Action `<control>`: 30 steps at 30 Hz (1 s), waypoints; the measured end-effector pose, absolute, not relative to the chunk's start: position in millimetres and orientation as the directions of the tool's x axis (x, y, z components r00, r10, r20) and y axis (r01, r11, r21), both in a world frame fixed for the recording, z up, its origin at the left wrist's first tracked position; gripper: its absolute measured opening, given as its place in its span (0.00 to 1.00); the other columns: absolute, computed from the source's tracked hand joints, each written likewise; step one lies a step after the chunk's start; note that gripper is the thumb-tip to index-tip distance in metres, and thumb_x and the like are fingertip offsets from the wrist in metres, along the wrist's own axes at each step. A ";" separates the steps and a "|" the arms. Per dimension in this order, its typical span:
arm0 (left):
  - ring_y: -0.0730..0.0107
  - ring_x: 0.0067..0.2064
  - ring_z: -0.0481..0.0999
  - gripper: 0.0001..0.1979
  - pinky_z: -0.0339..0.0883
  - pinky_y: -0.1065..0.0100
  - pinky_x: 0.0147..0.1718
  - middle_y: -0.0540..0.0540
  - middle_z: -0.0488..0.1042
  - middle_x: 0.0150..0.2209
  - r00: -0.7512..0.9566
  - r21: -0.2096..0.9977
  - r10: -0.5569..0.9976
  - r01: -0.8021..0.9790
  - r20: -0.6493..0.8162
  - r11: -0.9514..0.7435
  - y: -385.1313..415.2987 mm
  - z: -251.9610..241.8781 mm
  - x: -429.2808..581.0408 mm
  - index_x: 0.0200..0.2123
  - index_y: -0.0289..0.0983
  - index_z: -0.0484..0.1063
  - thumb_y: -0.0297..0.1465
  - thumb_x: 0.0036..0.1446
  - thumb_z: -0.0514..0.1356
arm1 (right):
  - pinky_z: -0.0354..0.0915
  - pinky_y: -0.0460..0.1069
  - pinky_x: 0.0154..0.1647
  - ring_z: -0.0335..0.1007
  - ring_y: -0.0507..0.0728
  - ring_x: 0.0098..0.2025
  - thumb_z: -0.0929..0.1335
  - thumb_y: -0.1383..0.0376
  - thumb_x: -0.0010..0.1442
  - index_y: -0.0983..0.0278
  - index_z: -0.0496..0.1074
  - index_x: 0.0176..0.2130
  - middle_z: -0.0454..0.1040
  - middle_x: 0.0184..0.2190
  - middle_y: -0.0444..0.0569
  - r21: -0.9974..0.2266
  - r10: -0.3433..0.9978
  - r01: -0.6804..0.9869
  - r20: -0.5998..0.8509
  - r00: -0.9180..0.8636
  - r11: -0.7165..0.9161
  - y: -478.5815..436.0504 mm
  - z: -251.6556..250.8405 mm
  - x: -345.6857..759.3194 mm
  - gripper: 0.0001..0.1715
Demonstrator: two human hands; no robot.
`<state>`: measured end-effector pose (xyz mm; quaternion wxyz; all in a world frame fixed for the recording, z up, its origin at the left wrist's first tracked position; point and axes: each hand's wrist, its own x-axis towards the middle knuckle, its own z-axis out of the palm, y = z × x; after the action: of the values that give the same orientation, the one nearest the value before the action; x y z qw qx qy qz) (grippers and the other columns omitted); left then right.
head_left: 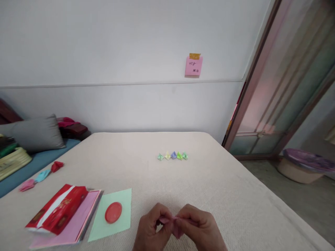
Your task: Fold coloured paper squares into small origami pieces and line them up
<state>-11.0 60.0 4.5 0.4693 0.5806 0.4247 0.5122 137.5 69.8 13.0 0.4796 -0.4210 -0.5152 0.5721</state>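
Between the fingertips of both hands is a small folded pink paper (178,232), held just above the near part of the cloth-covered table. My left hand (154,226) pinches its left side between thumb and forefinger. On the other side, my right hand (200,225) pinches it the same way, and the thumbs nearly meet at its middle. Much of the paper is hidden by the fingers. To the left of my hands lies a light green paper sheet (104,200) with a round red disc (113,212) on it.
A red tissue pack (59,205) lies on a stack of coloured paper (70,232). Several small folded paper pieces (173,155) form a row farther back. Three more, a red one (57,166), a blue one (42,175) and a pink one (27,185), lie along the left edge.
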 end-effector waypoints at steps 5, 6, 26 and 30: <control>0.68 0.31 0.71 0.15 0.65 0.69 0.31 0.50 0.72 0.28 0.116 0.989 0.990 -0.134 0.078 -0.062 62.1 10.1 -11.6 0.34 0.38 0.67 0.32 0.43 0.67 | 0.59 0.47 0.26 0.66 0.53 0.24 0.74 0.61 0.48 0.62 0.74 0.16 0.71 0.18 0.44 -0.998 0.994 0.031 0.046 -0.100 0.049 68.6 20.9 140.8 0.14; 0.67 0.30 0.71 0.14 0.64 0.69 0.31 0.50 0.72 0.27 0.139 0.989 0.988 -0.136 0.071 -0.053 62.6 11.4 -12.3 0.32 0.38 0.68 0.33 0.43 0.67 | 0.59 0.47 0.26 0.65 0.53 0.24 0.73 0.60 0.48 0.62 0.74 0.16 0.71 0.18 0.44 -0.997 0.994 0.049 0.050 -0.095 0.054 68.5 21.9 141.3 0.14; 0.71 0.25 0.65 0.14 0.58 0.71 0.26 0.51 0.68 0.20 0.037 0.995 0.997 -0.078 0.062 -0.059 65.7 10.6 -17.9 0.22 0.36 0.74 0.40 0.52 0.61 | 0.56 0.46 0.24 0.61 0.52 0.21 0.72 0.60 0.47 0.63 0.73 0.16 0.68 0.15 0.43 -0.999 0.992 -0.017 0.035 -0.118 0.033 70.4 16.6 140.4 0.14; 0.70 0.27 0.66 0.15 0.58 0.71 0.27 0.51 0.68 0.21 0.069 0.998 0.996 -0.037 0.047 -0.045 65.0 13.8 -17.7 0.24 0.36 0.73 0.40 0.54 0.59 | 0.55 0.46 0.24 0.60 0.52 0.21 0.72 0.62 0.48 0.63 0.72 0.15 0.67 0.16 0.42 -0.994 0.992 0.055 0.092 -0.091 0.097 69.9 19.7 140.7 0.15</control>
<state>-17.7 65.0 13.8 0.5142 0.5199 0.4616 0.5022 140.7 69.9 19.7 0.4855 -0.4679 -0.5592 0.4823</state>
